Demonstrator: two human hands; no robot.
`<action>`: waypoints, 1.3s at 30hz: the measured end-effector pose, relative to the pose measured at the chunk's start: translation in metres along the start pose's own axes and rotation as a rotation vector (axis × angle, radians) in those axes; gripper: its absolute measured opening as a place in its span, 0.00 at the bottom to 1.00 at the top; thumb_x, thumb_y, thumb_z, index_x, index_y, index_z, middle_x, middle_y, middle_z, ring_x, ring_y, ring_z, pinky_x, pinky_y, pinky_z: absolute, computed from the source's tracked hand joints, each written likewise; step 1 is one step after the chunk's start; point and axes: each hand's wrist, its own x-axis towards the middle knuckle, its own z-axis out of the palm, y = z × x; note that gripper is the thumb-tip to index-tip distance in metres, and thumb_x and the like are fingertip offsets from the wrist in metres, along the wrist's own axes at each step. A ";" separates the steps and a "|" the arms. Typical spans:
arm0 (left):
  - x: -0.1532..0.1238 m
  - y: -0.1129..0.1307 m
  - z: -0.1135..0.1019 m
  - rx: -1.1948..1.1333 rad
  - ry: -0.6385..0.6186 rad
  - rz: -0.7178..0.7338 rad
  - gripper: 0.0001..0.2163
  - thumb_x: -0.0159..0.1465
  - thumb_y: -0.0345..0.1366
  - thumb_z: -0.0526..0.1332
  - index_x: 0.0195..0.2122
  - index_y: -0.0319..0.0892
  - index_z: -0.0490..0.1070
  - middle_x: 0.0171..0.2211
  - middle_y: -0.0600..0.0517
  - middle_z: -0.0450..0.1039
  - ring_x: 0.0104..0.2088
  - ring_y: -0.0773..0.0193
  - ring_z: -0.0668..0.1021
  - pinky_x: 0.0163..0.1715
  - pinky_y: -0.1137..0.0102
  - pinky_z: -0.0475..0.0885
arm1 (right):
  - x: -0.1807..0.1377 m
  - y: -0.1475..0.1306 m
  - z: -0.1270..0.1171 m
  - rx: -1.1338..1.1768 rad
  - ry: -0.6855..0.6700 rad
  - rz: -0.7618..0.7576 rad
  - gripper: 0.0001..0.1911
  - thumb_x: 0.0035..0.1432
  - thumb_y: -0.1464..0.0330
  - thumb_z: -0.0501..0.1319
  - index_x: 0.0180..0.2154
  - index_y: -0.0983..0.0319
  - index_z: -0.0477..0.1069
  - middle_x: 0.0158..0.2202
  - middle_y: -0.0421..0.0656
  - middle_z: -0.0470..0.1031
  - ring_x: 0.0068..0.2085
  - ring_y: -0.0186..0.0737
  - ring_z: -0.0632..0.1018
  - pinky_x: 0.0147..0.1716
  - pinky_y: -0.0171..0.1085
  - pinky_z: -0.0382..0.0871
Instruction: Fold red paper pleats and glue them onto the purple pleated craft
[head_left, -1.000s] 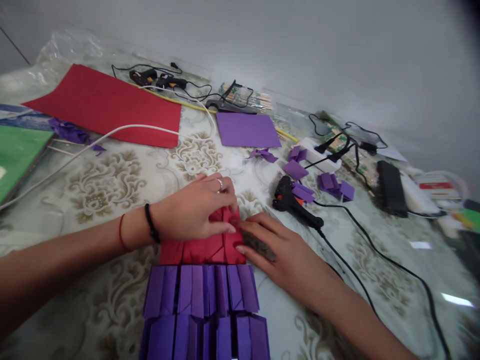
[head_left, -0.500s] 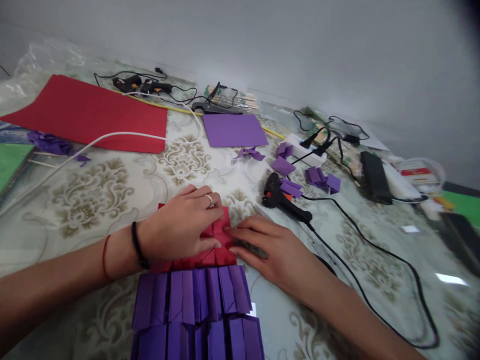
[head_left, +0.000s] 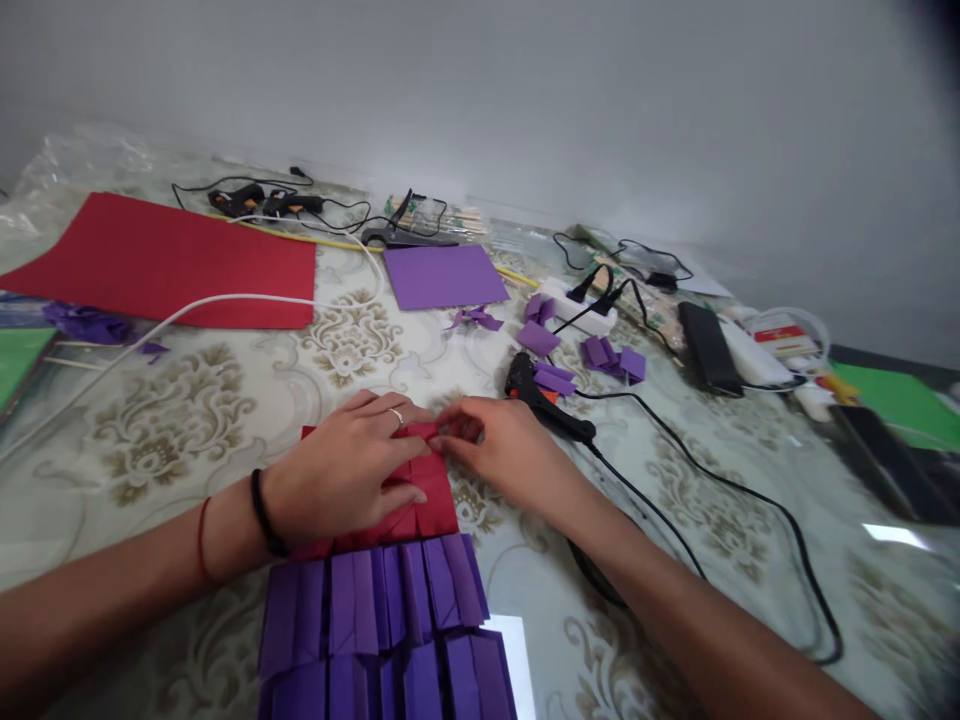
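Note:
My left hand point(head_left: 349, 465) lies over a red folded paper piece point(head_left: 435, 500), fingers stretched out and pressing down on it. At the top right corner of this piece, my right hand point(head_left: 495, 445) has its thumb and fingers pinched on the red paper. Directly below, and touching or nearly touching it, are rows of folded purple paper strips point(head_left: 367, 600) running off the bottom edge of the view. Much of the red piece is hidden under my left hand.
A black glue gun point(head_left: 551, 400) lies right of my right hand, its cord curving across the right side. Folded purple scraps point(head_left: 615, 360) lie by a white power strip point(head_left: 577, 305). Behind are red sheets point(head_left: 187, 265), a purple sheet point(head_left: 446, 277) and a white cable point(head_left: 255, 297).
My right hand has moved up along the red paper's right side to its top corner and now pinches there. My left hand stays on the paper. The whole view has shifted slightly.

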 end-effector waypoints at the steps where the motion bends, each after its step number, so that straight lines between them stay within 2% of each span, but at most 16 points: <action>1: 0.000 0.000 0.000 0.005 0.003 -0.003 0.12 0.64 0.37 0.71 0.48 0.40 0.81 0.60 0.41 0.76 0.62 0.42 0.74 0.62 0.47 0.68 | 0.002 0.000 0.001 0.001 0.003 -0.003 0.04 0.60 0.75 0.70 0.37 0.62 0.82 0.31 0.43 0.86 0.32 0.42 0.83 0.34 0.36 0.72; 6: 0.000 0.001 0.000 0.051 0.009 -0.026 0.09 0.63 0.38 0.72 0.43 0.42 0.81 0.67 0.41 0.70 0.65 0.40 0.71 0.64 0.45 0.67 | 0.005 0.002 0.003 0.000 0.051 -0.033 0.07 0.64 0.77 0.64 0.34 0.62 0.79 0.35 0.47 0.84 0.37 0.44 0.81 0.42 0.40 0.69; 11: 0.000 0.001 -0.003 0.056 -0.002 -0.016 0.09 0.63 0.35 0.71 0.44 0.41 0.81 0.74 0.40 0.59 0.69 0.39 0.67 0.66 0.45 0.65 | 0.005 0.009 -0.008 0.105 0.115 -0.042 0.08 0.65 0.76 0.59 0.34 0.61 0.73 0.31 0.43 0.78 0.35 0.43 0.76 0.40 0.40 0.66; 15: 0.001 0.003 -0.005 0.039 -0.010 -0.020 0.09 0.63 0.34 0.71 0.45 0.42 0.80 0.76 0.42 0.53 0.72 0.38 0.64 0.67 0.44 0.65 | 0.004 0.017 -0.014 0.328 0.088 -0.034 0.06 0.66 0.70 0.59 0.34 0.59 0.69 0.29 0.40 0.75 0.31 0.40 0.74 0.36 0.39 0.68; 19: 0.002 0.004 -0.005 0.029 0.001 -0.006 0.11 0.64 0.33 0.70 0.48 0.43 0.80 0.76 0.44 0.52 0.74 0.40 0.60 0.69 0.45 0.63 | 0.006 0.021 -0.009 0.660 0.031 -0.024 0.11 0.69 0.59 0.57 0.37 0.59 0.69 0.38 0.44 0.80 0.37 0.41 0.80 0.36 0.40 0.75; 21: 0.002 0.003 -0.005 0.022 0.009 0.002 0.12 0.64 0.33 0.71 0.49 0.44 0.80 0.77 0.46 0.52 0.75 0.40 0.58 0.70 0.45 0.64 | 0.008 0.021 -0.007 0.791 0.030 -0.014 0.15 0.67 0.54 0.59 0.39 0.59 0.70 0.39 0.45 0.80 0.41 0.42 0.82 0.38 0.40 0.77; 24: 0.001 0.002 -0.005 0.028 0.019 0.008 0.15 0.64 0.32 0.70 0.51 0.45 0.79 0.77 0.46 0.51 0.75 0.41 0.56 0.70 0.45 0.64 | 0.009 0.021 -0.007 0.925 0.024 0.002 0.18 0.62 0.52 0.65 0.39 0.60 0.74 0.39 0.45 0.81 0.39 0.40 0.81 0.38 0.39 0.77; 29: 0.000 0.002 -0.004 0.040 0.026 0.019 0.15 0.64 0.32 0.69 0.53 0.45 0.79 0.78 0.46 0.48 0.77 0.41 0.52 0.70 0.44 0.62 | 0.009 0.020 -0.011 1.174 -0.020 0.075 0.16 0.52 0.59 0.76 0.37 0.62 0.80 0.34 0.41 0.81 0.35 0.35 0.79 0.38 0.36 0.74; 34: 0.000 0.002 -0.005 0.029 0.031 0.032 0.16 0.65 0.31 0.69 0.54 0.44 0.79 0.77 0.45 0.50 0.77 0.41 0.52 0.71 0.45 0.62 | 0.009 0.018 -0.011 1.106 0.008 0.087 0.17 0.49 0.58 0.77 0.36 0.62 0.82 0.28 0.37 0.78 0.29 0.32 0.74 0.34 0.35 0.70; 39: 0.000 0.000 -0.002 -0.018 0.044 0.049 0.15 0.65 0.31 0.68 0.53 0.43 0.79 0.77 0.43 0.51 0.77 0.41 0.52 0.71 0.45 0.62 | 0.009 0.018 -0.013 0.931 0.102 -0.012 0.16 0.53 0.56 0.75 0.33 0.61 0.81 0.27 0.37 0.77 0.29 0.33 0.74 0.34 0.36 0.69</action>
